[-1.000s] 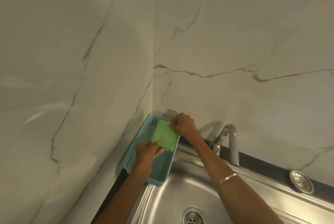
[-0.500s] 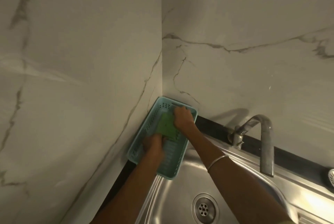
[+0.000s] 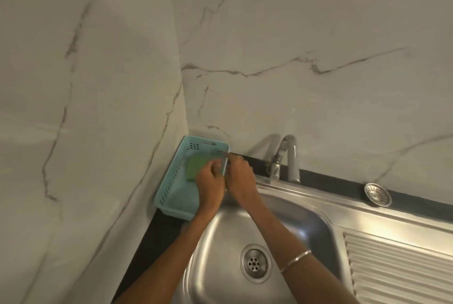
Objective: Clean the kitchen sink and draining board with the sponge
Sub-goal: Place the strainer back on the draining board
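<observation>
1. At the left of the frame, in the corner where the two marble walls (image 3: 98, 107) meet, a teal basket (image 3: 171, 195) sits on the dark bench (image 3: 157, 235) at the sink's edge. The green sponge (image 3: 195, 165) lies inside it, toward its far end, blurred but clearly within the walls.

2. Just right of the sponge, the left hand (image 3: 210, 186) reaches over the basket with its fingers (image 3: 215, 165) curled at the sponge's right edge. They seem to touch it, but blur hides whether they actually pinch it.

3. Beside it, touching or nearly so, the right hand (image 3: 239, 176) is at the basket's right rim. Its fingers look bent around the rim, steadying it, though motion smear makes this uncertain.

4. The step in hand is, by my judgement, taking up the sponge. To do it well, hold the basket still with one hand, get thumb and fingers on opposite faces of the sponge, and lift straight up so the light basket does not tip into the bowl.

5. Right of the hands stands the tap (image 3: 289, 156). Wetting the sponge there first would help.

6. Lower centre is the steel sink (image 3: 306, 225), and at far right the ribbed draining board (image 3: 397, 269). Neither looks wiped yet.
</observation>
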